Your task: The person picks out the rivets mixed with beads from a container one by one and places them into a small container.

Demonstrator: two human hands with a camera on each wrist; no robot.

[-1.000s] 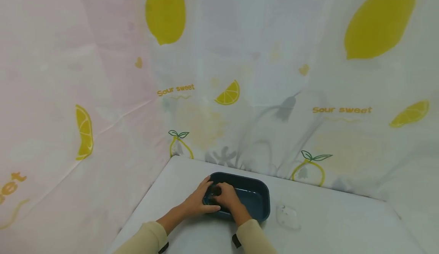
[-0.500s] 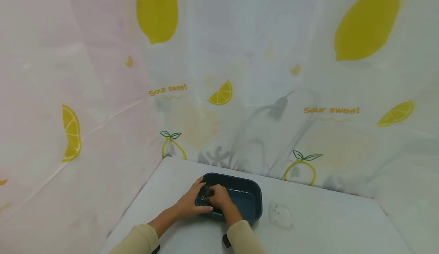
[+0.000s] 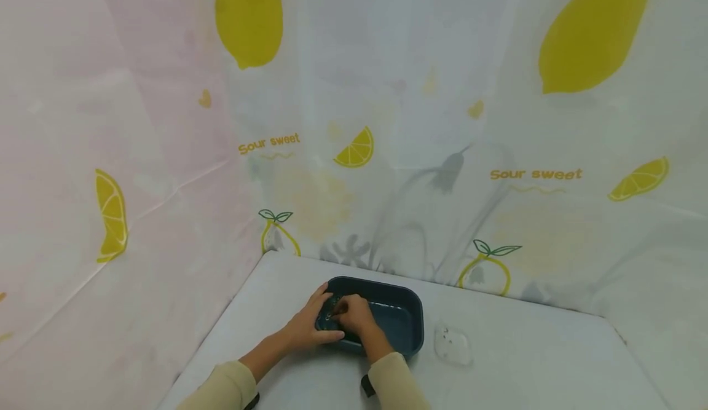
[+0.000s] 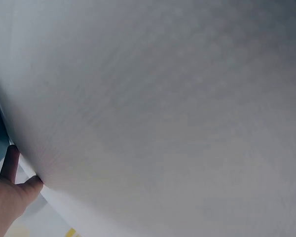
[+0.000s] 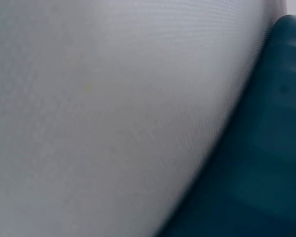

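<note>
Blue tray [image 3: 401, 329] on white table [image 3: 531, 367]
Left hand [image 3: 303, 329] spread, unclenched, at the tray's left end; right hand [image 3: 358, 316] inside, whether grasping cannot be told. Only the head view shows the clear piece [image 3: 453, 347] right of the tray.

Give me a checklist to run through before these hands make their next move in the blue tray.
1. Dark blue tray upright on the white table: ok.
2. Left hand at the tray's left end: ok, spread with the thumb toward the near side.
3. Right hand over the tray's left part: ok.
4. What the right hand holds, if anything: cannot tell, too small and partly hidden.
5. Clear square piece apart from the tray: ok, on the table to its right.
6. Clear square piece free of specks: not ok, small dark specks show on it.
</note>
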